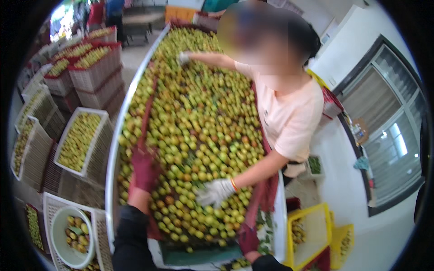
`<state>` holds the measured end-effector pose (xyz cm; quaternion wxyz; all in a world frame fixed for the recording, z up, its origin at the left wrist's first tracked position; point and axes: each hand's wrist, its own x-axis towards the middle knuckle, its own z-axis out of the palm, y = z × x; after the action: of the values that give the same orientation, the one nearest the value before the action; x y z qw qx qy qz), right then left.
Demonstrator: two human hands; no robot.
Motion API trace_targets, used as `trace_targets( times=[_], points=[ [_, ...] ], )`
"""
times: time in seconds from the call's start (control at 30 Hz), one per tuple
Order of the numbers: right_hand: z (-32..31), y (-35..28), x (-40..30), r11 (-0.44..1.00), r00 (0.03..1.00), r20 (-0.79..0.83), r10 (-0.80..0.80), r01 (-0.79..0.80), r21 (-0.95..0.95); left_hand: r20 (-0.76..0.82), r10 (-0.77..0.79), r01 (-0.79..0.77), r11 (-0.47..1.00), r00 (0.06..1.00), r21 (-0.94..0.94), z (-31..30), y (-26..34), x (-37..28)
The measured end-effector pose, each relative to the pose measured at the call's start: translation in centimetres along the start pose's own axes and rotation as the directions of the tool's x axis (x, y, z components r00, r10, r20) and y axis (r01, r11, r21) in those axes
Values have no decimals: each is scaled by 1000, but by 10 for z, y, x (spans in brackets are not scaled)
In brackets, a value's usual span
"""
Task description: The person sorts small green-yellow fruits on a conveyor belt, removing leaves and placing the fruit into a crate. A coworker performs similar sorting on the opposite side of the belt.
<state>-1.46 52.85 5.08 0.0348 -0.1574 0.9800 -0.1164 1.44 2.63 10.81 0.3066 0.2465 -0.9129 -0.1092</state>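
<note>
Small round yellow-green fruits, some reddish, cover a long sorting table with a pale metal rim [114, 142]. My left hand [146, 169], in a dark red glove, is at the red netting [148, 111] along the left side; its fingers are blurred. My right hand [248, 238], gloved alike, holds the gathered red netting at the near right corner. Between my hands lie loose fruits [203, 210] above a green board [200, 252] at the near end. A co-worker's white-gloved hand [216, 193] rests on the fruits near the middle, and their other gloved hand [184, 58] reaches to the far left.
A co-worker [288, 111] leans in from the right. On the left stand white crates of fruit [105, 118], stacked red-lined crates [98, 71] and a white bucket [56, 233]. Yellow crates [310, 250] stand at the lower right. Other people are far back left.
</note>
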Motion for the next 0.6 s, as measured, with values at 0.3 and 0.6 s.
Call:
trace_targets(
  times=[0.3, 0.6],
  points=[
    [-12, -1, 7, 909, 887, -361, -289, 373, 187, 94, 20, 20, 915, 995, -404, -10, 48, -77],
    [-225, -19, 147, 752, 725, -665, -178, 536, 383, 75, -364, 177, 256, 929, -950, -151, -21, -29]
  ],
)
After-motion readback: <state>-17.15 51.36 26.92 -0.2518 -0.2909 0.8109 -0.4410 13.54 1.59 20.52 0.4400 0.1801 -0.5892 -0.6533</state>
